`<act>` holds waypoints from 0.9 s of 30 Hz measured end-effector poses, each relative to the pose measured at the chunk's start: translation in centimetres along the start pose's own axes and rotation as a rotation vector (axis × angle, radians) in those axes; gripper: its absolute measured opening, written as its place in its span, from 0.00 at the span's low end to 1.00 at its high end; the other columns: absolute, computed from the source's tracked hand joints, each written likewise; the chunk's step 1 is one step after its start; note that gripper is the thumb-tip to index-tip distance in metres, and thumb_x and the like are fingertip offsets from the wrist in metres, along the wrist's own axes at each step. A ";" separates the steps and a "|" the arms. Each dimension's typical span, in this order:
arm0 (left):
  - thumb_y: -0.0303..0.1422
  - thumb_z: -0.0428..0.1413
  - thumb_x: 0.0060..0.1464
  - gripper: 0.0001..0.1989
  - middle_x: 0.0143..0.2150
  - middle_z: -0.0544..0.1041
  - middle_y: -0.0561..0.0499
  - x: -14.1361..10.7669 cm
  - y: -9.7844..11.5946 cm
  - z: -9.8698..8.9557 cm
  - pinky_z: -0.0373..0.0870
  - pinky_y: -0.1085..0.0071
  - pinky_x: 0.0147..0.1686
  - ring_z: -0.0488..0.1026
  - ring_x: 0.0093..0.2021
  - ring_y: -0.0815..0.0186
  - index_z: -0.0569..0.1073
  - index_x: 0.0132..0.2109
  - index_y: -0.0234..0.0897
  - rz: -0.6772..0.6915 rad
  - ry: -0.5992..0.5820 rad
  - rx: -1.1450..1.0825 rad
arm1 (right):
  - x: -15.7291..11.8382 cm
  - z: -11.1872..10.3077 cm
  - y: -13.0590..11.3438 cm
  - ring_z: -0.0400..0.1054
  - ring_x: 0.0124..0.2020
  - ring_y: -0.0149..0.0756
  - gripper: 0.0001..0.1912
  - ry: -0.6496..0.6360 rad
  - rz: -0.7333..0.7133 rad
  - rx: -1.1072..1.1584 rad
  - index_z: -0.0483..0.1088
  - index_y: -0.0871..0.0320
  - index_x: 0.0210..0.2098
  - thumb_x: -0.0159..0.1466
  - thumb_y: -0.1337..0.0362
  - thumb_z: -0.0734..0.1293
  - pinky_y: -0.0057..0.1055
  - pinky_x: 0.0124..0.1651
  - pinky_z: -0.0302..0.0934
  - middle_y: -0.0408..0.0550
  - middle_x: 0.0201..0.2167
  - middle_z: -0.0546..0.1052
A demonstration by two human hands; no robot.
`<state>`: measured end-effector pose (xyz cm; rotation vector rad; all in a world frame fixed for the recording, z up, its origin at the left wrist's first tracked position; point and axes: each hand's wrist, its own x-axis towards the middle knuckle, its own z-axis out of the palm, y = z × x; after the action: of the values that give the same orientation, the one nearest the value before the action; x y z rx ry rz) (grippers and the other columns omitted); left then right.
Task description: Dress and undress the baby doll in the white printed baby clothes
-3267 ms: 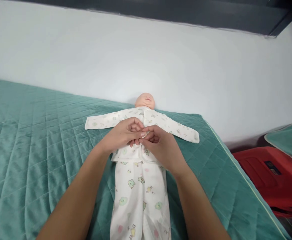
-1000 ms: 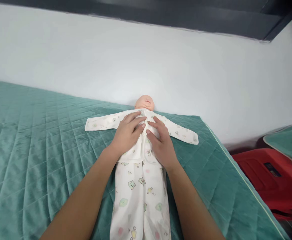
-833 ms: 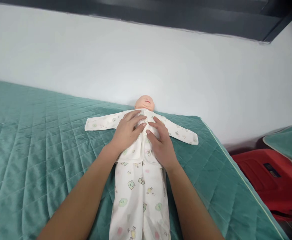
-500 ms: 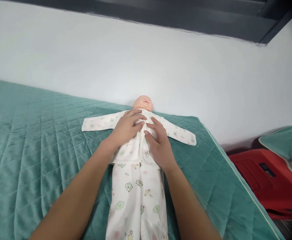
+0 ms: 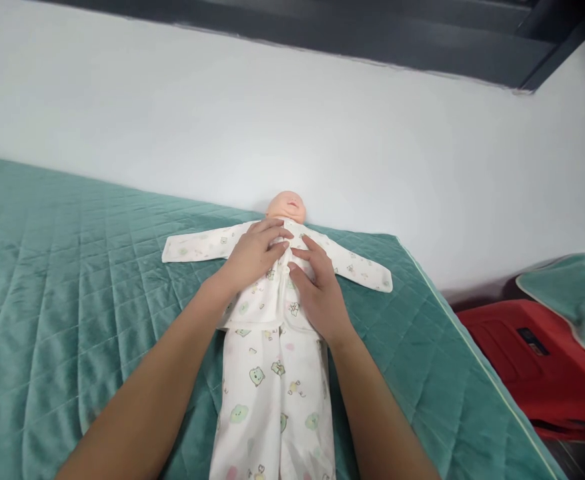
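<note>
A baby doll (image 5: 286,206) lies on its back, its head toward the wall. It wears a white printed jacket (image 5: 256,307) with long sleeves stretched out to both sides, and white printed trousers (image 5: 277,413) of the same pattern. My left hand (image 5: 257,252) rests on the left half of the jacket's chest, fingers extended toward the front opening. Opposite it, my right hand (image 5: 321,287) lies on the other half with its fingers spread. The fingertips of both hands nearly meet at the front opening. Part of the jacket's front is hidden under them.
A green quilted cover (image 5: 97,280) spreads under the doll, its piped edge running down at the right. Behind it rises a white wall (image 5: 272,113) with a dark ledge (image 5: 322,30) above. Beyond the edge stands a red chair (image 5: 527,360) with green cloth (image 5: 577,300) over it.
Both hands keep their places on the jacket. Only a very slight shift of the view shows.
</note>
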<state>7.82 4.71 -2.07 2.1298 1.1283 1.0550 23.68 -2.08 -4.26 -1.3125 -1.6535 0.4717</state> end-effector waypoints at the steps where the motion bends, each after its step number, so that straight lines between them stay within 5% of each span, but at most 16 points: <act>1: 0.32 0.51 0.61 0.11 0.63 0.68 0.50 0.0 0.0 0.0 0.58 0.55 0.65 0.61 0.65 0.58 0.76 0.48 0.44 -0.001 0.000 -0.002 | 0.0 0.0 0.0 0.51 0.69 0.41 0.13 0.000 0.000 0.003 0.69 0.47 0.50 0.67 0.58 0.63 0.51 0.70 0.47 0.43 0.68 0.59; 7: 0.33 0.53 0.61 0.09 0.62 0.69 0.51 0.0 0.1 0.0 0.59 0.54 0.64 0.62 0.64 0.57 0.77 0.44 0.44 -0.046 0.020 -0.034 | 0.0 0.0 -0.2 0.51 0.69 0.42 0.12 0.003 0.025 0.013 0.71 0.46 0.49 0.67 0.58 0.63 0.51 0.70 0.47 0.42 0.68 0.60; 15: 0.35 0.44 0.67 0.21 0.66 0.66 0.47 0.3 -0.4 0.4 0.57 0.58 0.66 0.61 0.66 0.61 0.64 0.64 0.40 0.103 0.041 0.011 | 0.0 0.0 -0.3 0.50 0.70 0.41 0.13 0.001 0.018 0.012 0.71 0.46 0.50 0.67 0.58 0.63 0.49 0.70 0.48 0.42 0.69 0.59; 20: 0.38 0.47 0.65 0.23 0.65 0.67 0.47 0.6 -0.8 0.2 0.60 0.57 0.64 0.63 0.65 0.57 0.64 0.65 0.41 0.012 0.017 -0.025 | -0.3 0.0 -0.6 0.50 0.70 0.40 0.13 -0.005 0.021 -0.001 0.70 0.46 0.50 0.67 0.58 0.63 0.48 0.70 0.48 0.41 0.68 0.59; 27: 0.37 0.46 0.66 0.22 0.63 0.69 0.49 0.7 -1.3 0.4 0.59 0.59 0.65 0.63 0.65 0.58 0.66 0.64 0.40 0.048 0.036 0.005 | 1.8 -0.4 0.6 0.55 0.67 0.41 0.20 -0.016 -0.021 0.034 0.66 0.49 0.57 0.67 0.54 0.62 0.47 0.70 0.48 0.47 0.66 0.64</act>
<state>7.80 5.91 -2.93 2.1601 1.1021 1.1175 24.37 -0.30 -3.72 -1.2690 -1.6640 0.4968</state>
